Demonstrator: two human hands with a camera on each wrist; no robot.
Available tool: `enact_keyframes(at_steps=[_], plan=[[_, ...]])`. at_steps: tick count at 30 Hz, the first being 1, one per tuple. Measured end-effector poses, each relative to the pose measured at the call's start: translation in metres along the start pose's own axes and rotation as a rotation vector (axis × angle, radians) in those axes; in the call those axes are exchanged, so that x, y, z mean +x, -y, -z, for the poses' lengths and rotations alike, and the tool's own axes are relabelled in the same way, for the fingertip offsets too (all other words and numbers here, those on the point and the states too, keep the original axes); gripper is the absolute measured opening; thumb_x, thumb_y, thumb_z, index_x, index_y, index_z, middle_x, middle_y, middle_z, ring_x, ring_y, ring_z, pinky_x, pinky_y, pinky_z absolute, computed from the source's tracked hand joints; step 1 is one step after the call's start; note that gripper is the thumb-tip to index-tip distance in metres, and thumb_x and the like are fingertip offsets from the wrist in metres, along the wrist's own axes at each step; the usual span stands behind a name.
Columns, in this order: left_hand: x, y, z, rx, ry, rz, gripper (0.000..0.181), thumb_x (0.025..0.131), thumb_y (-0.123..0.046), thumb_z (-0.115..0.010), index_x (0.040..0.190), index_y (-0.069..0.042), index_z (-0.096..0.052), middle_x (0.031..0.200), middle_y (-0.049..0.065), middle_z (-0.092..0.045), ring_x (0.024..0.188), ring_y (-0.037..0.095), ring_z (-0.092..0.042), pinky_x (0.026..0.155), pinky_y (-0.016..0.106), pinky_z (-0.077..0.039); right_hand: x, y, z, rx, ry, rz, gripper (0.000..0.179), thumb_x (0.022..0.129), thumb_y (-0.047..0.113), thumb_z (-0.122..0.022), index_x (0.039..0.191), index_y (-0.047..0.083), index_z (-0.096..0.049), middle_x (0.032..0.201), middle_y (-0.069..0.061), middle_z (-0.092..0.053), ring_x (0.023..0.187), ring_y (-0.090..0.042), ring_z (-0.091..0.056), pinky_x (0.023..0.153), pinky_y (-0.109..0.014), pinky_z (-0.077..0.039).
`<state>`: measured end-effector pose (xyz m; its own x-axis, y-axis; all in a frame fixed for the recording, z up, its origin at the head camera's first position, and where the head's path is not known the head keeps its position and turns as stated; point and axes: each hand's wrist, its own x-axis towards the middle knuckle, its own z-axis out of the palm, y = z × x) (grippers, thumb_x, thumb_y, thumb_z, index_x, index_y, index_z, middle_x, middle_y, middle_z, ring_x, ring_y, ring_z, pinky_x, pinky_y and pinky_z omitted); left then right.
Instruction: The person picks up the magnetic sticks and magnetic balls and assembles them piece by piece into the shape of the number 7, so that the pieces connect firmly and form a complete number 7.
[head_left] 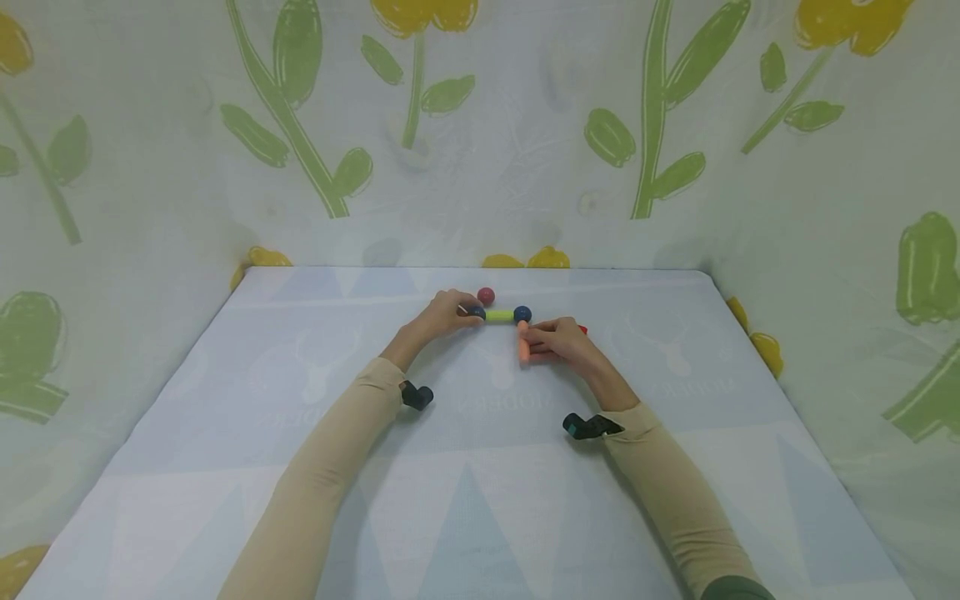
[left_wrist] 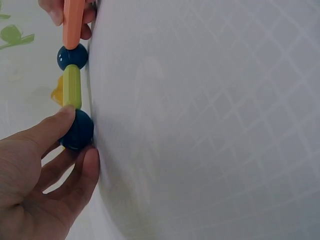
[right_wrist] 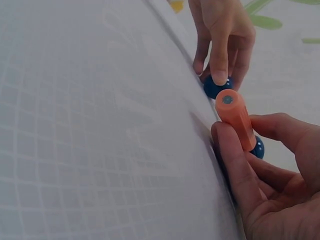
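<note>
My left hand (head_left: 447, 314) pinches a dark blue ball (left_wrist: 79, 131) between thumb and fingers. From that ball a short yellow-green rod (head_left: 499, 316) runs to a second blue ball (head_left: 522, 314). My right hand (head_left: 564, 340) pinches an orange rod (head_left: 523, 344) whose far end meets the second ball. In the right wrist view, the orange rod (right_wrist: 236, 120) points its free end at the camera, showing a round metal disc set in it. Part of the second ball (right_wrist: 258, 148) is hidden behind the rod and fingers.
A red ball (head_left: 486, 296) lies on the table just behind the yellow-green rod. A small red piece (head_left: 582, 330) shows past my right hand, mostly hidden. The pale patterned table (head_left: 465, 467) ends at a flowered cloth backdrop (head_left: 510, 167).
</note>
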<state>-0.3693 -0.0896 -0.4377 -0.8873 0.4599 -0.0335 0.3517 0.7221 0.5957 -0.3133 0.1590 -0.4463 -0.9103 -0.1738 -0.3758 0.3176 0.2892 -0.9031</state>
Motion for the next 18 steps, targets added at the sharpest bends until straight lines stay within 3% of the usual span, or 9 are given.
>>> enact_keyframes(at_steps=[18], plan=[[-0.0024,-0.0042,0.0008,-0.024,0.006,0.042,0.036,0.092,-0.020,-0.069,0.126,-0.010,-0.065,0.125,0.008,-0.067,0.109,0.023,-0.061,0.099,0.035,-0.051,0.0038,-0.0003,-0.0006,0.055,-0.027,-0.027,0.060,0.091,0.030,-0.070,0.138,-0.002,-0.051,0.120,-0.021,-0.068,0.087,-0.013,-0.073,0.078,-0.026,-0.059]])
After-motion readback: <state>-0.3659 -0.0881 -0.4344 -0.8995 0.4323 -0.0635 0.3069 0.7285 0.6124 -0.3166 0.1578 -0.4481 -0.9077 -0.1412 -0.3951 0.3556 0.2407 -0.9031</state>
